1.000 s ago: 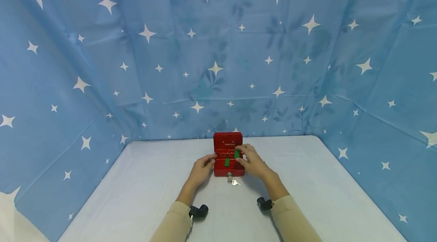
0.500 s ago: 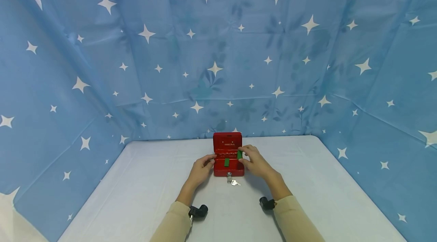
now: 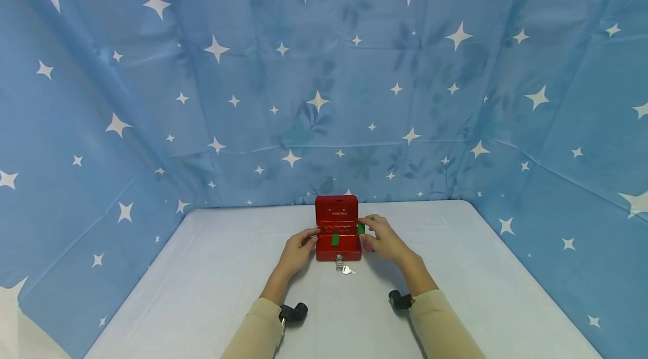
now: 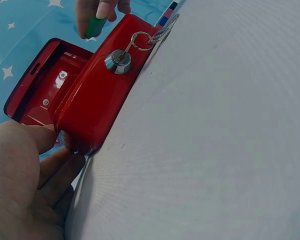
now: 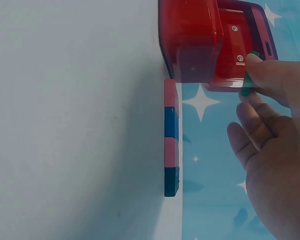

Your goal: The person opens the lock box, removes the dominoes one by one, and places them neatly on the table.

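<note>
A red metal cash box (image 3: 328, 256) stands with its lid (image 3: 336, 209) raised. My left hand (image 3: 295, 255) rests at its left side, relaxed fingers and thumb touching the wall in the left wrist view. Just past the right wall, my right hand (image 3: 388, 243) pinches a small green block (image 5: 247, 84) between thumb and fingertips, held above the table. Another green block (image 3: 336, 240) lies inside the box. From the front lock (image 4: 118, 62) sticks a key, and a ring with a second key (image 3: 347, 270) hangs from it.
Beside the box's right wall, a row of pink, blue and dark teal blocks (image 5: 171, 122) lies on the white-covered table (image 3: 212, 280). In the head view the right hand mostly hides this row. A blue star-patterned curtain (image 3: 324, 66) stands behind the table.
My right hand has moved right with the green block, from above the box's interior to just outside its right wall. The left hand and the box keep their places.
</note>
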{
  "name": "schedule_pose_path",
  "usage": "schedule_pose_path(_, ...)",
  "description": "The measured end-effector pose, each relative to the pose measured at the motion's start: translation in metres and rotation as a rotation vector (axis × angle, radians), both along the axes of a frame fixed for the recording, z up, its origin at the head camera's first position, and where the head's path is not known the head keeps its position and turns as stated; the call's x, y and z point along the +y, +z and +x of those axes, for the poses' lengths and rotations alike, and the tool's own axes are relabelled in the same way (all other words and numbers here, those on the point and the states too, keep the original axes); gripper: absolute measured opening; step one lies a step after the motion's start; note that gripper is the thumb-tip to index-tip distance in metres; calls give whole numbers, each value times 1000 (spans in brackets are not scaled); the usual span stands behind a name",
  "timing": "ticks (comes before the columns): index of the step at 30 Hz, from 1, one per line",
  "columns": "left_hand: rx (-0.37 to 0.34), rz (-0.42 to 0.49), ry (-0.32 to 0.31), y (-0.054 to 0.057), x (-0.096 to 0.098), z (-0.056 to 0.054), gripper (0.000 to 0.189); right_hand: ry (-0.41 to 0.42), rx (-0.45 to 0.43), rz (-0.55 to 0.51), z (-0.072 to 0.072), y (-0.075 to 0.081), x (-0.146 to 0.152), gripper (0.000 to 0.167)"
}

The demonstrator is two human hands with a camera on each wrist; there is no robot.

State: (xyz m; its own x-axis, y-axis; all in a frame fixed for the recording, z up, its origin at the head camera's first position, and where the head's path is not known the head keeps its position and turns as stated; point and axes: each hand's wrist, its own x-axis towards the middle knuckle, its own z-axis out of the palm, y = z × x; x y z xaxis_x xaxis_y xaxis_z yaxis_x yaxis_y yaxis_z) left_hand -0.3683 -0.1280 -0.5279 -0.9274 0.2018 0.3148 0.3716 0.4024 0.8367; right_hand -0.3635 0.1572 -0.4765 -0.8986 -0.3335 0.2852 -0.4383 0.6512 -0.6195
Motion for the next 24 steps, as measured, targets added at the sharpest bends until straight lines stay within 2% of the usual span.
schedule_pose_path(12, -6, 2, 3, 1, 1, 1, 33, 17, 26, -12, -2, -3, 8, 47)
schedule_pose_path(24, -19, 13, 4, 0, 1, 0, 33, -1, 8, -5, -3, -4, 17, 46)
